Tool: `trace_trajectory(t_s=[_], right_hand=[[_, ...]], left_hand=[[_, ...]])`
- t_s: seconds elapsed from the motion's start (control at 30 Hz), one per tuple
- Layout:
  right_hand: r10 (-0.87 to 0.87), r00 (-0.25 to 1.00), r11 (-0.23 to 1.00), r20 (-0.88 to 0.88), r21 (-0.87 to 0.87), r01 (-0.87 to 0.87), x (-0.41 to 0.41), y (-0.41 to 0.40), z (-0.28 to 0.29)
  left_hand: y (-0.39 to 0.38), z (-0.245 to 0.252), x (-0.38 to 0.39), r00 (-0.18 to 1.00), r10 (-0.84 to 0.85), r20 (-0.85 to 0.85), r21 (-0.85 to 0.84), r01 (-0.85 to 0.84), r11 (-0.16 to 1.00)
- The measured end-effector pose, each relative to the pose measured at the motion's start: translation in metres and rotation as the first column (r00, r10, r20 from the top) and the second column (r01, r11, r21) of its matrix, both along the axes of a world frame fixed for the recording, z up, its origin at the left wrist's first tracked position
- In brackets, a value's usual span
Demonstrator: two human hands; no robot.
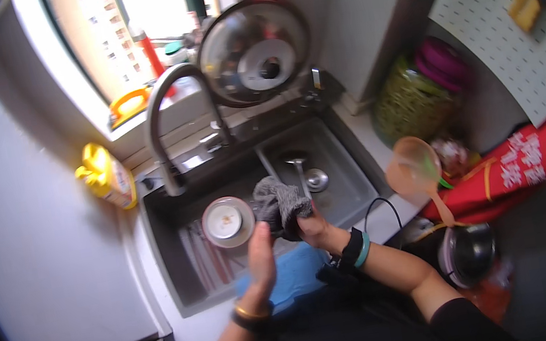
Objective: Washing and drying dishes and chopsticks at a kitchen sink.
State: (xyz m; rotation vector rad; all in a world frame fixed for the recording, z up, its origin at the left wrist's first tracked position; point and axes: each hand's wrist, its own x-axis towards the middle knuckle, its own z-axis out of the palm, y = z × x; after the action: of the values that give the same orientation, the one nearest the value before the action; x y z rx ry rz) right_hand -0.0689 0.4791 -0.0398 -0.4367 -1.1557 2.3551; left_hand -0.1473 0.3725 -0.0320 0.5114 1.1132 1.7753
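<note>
My right hand [314, 227] grips a bunched grey cloth [281, 204] over the near part of the sink's divider. My left hand [264, 257], fingers extended, is at the cloth's lower left; whether it touches the cloth is unclear. Left of the cloth, a bowl [223, 221] sits on a plate [245, 232] in the left sink basin [176, 271], with several chopsticks [204, 256] lying beside them. A metal ladle [299, 166] rests in the right basin, near the round drain [317, 179]. A light blue cloth [289, 275] lies at the sink's front edge, below my hands.
A curved faucet [156, 124] arches over the left basin. A yellow bottle [108, 178] stands left of the sink. Behind it leans a glass pot lid [256, 50]. At right are a large jar [413, 94], an orange plastic ladle [412, 170] and a red cloth [514, 170].
</note>
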Motion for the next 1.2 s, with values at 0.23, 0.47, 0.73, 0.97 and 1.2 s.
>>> trace_trajectory(t_s=[0.23,0.47,0.73,0.97,1.2], right_hand=[[-0.104,0.988,0.995,-0.113,-0.012,0.103,0.079,0.041,0.08],[-0.17,0.985,0.982,-0.007,0.081,0.17,0.127,0.061,0.133],[0.018,0.925,0.964,-0.379,-0.24,-0.117,0.014,0.046,0.037],[0.263,0.895,0.676,-0.36,-0.593,-0.437,-0.002,0.02,0.048],[0.318,0.947,0.948,0.033,0.02,-0.319,-0.015,0.002,-0.005]], left_hand=[[0.066,0.044,0.025,0.925,-0.369,-0.095,0.274,0.38,0.883],[0.087,0.076,0.058,0.84,-0.543,0.007,0.337,0.509,0.792],[0.06,0.043,-0.014,0.608,0.072,-0.791,0.054,-0.048,0.997],[-0.024,-0.022,-0.106,0.919,0.296,-0.259,-0.161,-0.343,0.925],[-0.01,-0.017,-0.081,0.978,0.134,0.159,-0.211,-0.099,0.972]])
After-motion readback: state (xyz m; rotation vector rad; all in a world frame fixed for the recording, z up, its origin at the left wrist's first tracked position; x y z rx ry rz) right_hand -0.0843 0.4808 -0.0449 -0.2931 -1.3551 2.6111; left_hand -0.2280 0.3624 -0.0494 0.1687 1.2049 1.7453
